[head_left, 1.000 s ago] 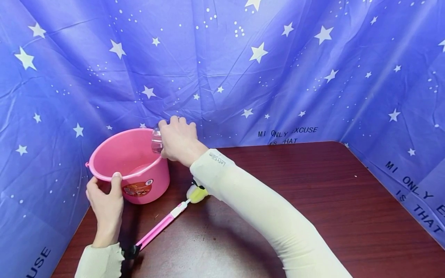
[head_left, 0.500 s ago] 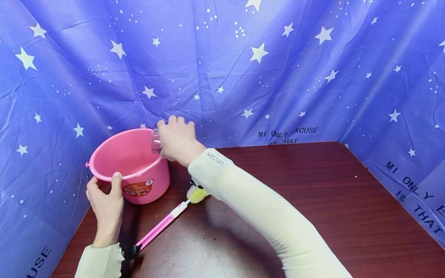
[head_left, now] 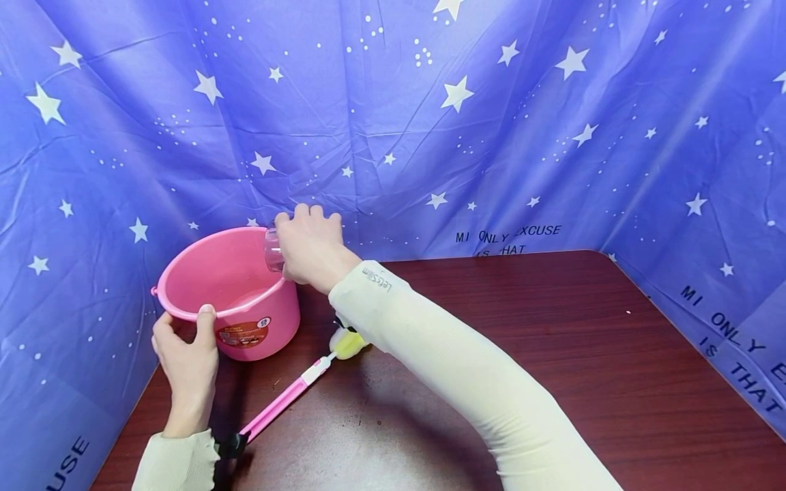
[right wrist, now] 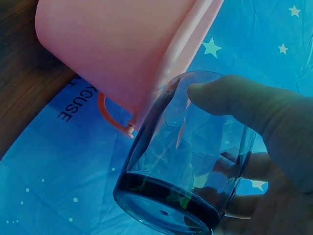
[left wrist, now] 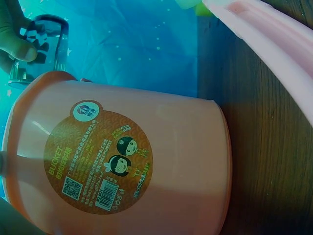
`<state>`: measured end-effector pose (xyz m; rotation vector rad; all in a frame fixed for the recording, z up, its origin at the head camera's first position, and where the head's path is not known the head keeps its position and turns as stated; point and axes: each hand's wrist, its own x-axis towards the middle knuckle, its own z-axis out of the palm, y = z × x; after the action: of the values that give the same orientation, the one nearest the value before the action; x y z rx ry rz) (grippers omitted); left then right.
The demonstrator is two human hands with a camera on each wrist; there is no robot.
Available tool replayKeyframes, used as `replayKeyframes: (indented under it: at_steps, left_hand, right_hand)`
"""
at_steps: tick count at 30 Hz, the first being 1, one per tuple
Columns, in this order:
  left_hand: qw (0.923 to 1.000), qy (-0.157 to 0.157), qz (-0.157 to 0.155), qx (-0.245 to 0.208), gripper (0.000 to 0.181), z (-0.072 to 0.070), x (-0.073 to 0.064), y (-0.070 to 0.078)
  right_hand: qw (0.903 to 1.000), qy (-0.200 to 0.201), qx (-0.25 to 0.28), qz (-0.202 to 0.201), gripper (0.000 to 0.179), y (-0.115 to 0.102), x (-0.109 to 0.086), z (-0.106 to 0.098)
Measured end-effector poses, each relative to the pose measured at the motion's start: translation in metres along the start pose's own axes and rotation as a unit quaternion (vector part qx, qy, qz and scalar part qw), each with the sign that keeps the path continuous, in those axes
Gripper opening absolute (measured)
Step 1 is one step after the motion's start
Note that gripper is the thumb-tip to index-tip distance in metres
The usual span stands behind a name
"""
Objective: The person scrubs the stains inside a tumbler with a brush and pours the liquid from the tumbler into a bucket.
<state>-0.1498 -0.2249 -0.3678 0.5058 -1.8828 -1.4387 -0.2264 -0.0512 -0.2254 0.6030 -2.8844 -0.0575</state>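
A pink bucket (head_left: 258, 341) with a round orange label stands on the table at left. My left hand (head_left: 189, 365) grips its near rim, thumb on the rim and fingers down the outside. At the bucket's right rim, my right hand (head_left: 313, 249) holds a clear drinking glass (head_left: 274, 249) tipped on its side, its mouth toward the bucket. The right wrist view shows the thumb and fingers round the glass (right wrist: 195, 147), its thick base lowest. A lighter, shiny patch shows at the bottom inside the bucket.
A cleaning brush (head_left: 279, 408) with pink handle and white-yellow sponge head lies in front of the bucket, partly beneath the sleeves in the head view. The dark red wooden table (head_left: 552, 327) meets a blue star-printed curtain (head_left: 393, 123) behind and at both sides.
My right hand has shifted slightly left with the glass, farther over the bucket's rim. The left hand, bucket and brush stay put.
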Motion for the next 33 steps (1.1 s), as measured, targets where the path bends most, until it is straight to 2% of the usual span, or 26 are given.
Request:
replayKeyframes:
  at_steps: [14, 33]
  left_hand:
    - [1.0000, 0.002, 0.005, 0.001, 0.058, 0.001, 0.000, 0.002]
    - [0.9999, 0.005, 0.013, -0.003, 0.058, 0.001, -0.001, 0.000]
  right_hand:
    - [0.9995, -0.016, -0.025, -0.007, 0.062, -0.008, 0.001, -0.007]
    - [0.9981, -0.011, -0.056, -0.023, 0.046, -0.013, 0.002, -0.011]
